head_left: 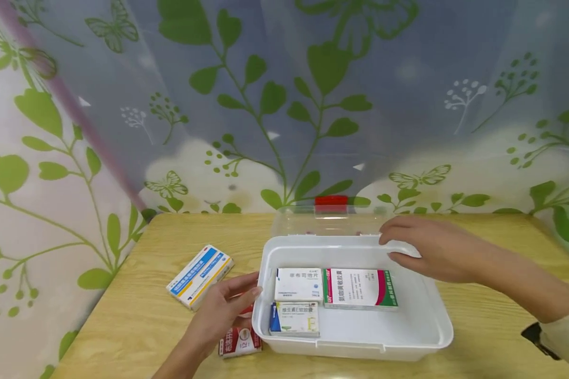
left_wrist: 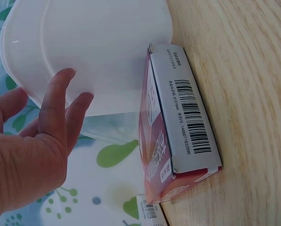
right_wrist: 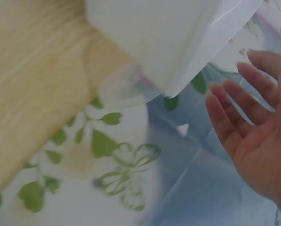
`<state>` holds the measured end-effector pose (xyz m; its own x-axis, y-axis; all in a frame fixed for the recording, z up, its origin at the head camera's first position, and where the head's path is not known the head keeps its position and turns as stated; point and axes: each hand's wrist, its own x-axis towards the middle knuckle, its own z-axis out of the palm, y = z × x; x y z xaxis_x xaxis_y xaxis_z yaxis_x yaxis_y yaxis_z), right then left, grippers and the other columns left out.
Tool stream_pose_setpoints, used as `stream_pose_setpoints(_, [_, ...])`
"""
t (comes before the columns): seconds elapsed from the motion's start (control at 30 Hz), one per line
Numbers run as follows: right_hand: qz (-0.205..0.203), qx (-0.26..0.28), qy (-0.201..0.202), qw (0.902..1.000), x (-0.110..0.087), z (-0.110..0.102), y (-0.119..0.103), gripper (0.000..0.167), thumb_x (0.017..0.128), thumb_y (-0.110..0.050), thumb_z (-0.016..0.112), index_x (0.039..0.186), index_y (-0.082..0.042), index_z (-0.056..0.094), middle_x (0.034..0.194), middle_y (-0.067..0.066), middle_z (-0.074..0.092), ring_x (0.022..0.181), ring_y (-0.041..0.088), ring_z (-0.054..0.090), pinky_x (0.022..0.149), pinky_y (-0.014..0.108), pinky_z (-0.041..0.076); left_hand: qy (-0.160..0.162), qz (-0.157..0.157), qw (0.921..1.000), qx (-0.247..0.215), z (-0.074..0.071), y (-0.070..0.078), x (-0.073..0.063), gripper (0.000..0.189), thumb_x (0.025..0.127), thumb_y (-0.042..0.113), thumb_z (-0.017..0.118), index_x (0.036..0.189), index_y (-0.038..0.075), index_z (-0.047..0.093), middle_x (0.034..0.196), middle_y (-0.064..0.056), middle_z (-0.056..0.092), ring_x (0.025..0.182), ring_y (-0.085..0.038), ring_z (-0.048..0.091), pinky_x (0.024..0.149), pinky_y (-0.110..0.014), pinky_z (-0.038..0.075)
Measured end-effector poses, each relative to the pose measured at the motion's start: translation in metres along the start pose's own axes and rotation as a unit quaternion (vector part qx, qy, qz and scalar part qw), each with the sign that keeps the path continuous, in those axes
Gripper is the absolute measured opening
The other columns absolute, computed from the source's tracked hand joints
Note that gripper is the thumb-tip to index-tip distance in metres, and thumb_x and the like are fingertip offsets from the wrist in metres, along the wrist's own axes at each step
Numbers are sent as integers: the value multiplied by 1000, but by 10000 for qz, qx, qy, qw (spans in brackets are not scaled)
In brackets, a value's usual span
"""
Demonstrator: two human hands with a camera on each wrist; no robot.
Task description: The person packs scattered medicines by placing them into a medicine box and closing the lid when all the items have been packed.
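Observation:
A white plastic storage box (head_left: 360,345) stands on the table with its clear lid (head_left: 294,223) folded back behind it. Inside lie a white medicine box (head_left: 298,284), a smaller medicine box with a blue end (head_left: 296,318) and a green-and-magenta medicine box (head_left: 357,288). At the storage box's left side is my left hand (head_left: 223,310), fingers loosely bent near the rim and wall; contact is unclear. A red medicine box (left_wrist: 154,127) lies beside that hand, partly hidden by it in the head view. Over the right back corner, my right hand (head_left: 417,247) holds nothing, its fingers relaxed.
To the left, a blue, white and orange medicine box (head_left: 200,276) lies on the wooden table (head_left: 137,316). A red latch (head_left: 331,204) sits on the folded-back lid. Patterned cloth (head_left: 265,105) hangs close behind the table.

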<state>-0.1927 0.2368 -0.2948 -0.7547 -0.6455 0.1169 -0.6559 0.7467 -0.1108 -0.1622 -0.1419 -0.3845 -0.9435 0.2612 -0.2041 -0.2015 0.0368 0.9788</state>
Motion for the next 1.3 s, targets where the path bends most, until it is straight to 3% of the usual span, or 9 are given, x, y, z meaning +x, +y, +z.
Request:
stream_pose_setpoints(0.07, [235, -56, 262, 9994, -11, 2, 4, 23, 88, -22, 70, 110, -18, 66, 119, 0, 59, 104, 22, 59, 79, 43, 53, 20, -7, 10000, 21, -1, 0, -1, 52, 91, 20, 67, 135, -1, 51, 127, -20, 57, 88, -30, 67, 63, -33, 58])
stream_pose_setpoints(0.17, [927, 267, 294, 9949, -27, 4, 10, 33, 90, -27, 67, 120, -13, 62, 121, 4, 57, 100, 22, 59, 71, 38, 54, 0, -14, 10000, 20, -1, 1, -1, 52, 91, 20, 68, 136, -1, 51, 128, -20, 56, 90, -31, 67, 63, -33, 58])
stream_pose_setpoints(0.3, [1911, 1400, -73, 9715, -46, 14, 15, 57, 95, -41, 58, 136, -4, 46, 125, 15, 54, 97, 24, 58, 66, 35, 52, 14, -35, 10000, 36, -1, 1, -1, 52, 91, 19, 67, 135, -1, 51, 128, -20, 56, 90, -31, 67, 63, -33, 58])
stream_pose_setpoints(0.4, [2326, 2318, -399, 9437, -57, 27, 16, 68, 96, -46, 53, 141, 1, 36, 126, 17, 53, 98, 24, 58, 68, 36, 51, 41, -32, 10000, 58, -1, 0, -1, 52, 91, 20, 67, 135, -1, 51, 127, -20, 57, 89, -30, 67, 62, -32, 58])
stream_pose_setpoints(0.5, [2480, 3177, -547, 9135, -65, 40, 14, 67, 97, -41, 54, 142, 4, 33, 128, 17, 52, 97, 22, 59, 68, 34, 53, 55, -31, 10000, 68, -1, 1, -2, 53, 91, 21, 68, 135, -1, 51, 126, -20, 57, 88, -30, 67, 62, -31, 58])
stream_pose_setpoints(0.73, [2661, 4941, -395, 8267, -74, 56, 10, 64, 99, -27, 55, 142, 10, 27, 128, 27, 46, 98, 29, 62, 69, 38, 58, 59, -28, 9999, 104, 0, 2, -2, 52, 91, 20, 67, 135, -1, 51, 125, -20, 58, 88, -30, 67, 61, -30, 57])
stream_pose_setpoints(0.93, [2803, 5582, -374, 7801, -78, 59, 12, 65, 99, -25, 55, 144, 10, 26, 145, 32, 30, 110, 31, 58, 75, 45, 56, 35, -37, 10000, 48, 0, -1, -3, 51, 91, 21, 67, 135, -1, 52, 125, -19, 58, 86, -28, 67, 62, -31, 58])
stream_pose_setpoints(1.1, [3040, 5724, -241, 7612, -81, 59, 10, 67, 98, -27, 57, 146, 8, 27, 146, 28, 31, 112, 28, 57, 77, 46, 56, 7, -67, 10000, 37, 1, -1, -2, 50, 91, 19, 67, 135, 0, 51, 125, -20, 58, 87, -28, 67, 62, -32, 58])
stream_pose_setpoints(1.3, [3033, 5617, 42, 7697, -80, 60, 4, 68, 96, -24, 60, 145, 10, 28, 141, 30, 38, 106, 29, 62, 74, 44, 56, -32, -16, 10000, -2, 0, 1, -2, 50, 93, 18, 65, 136, -2, 50, 126, -20, 58, 84, -26, 67, 61, -29, 57])
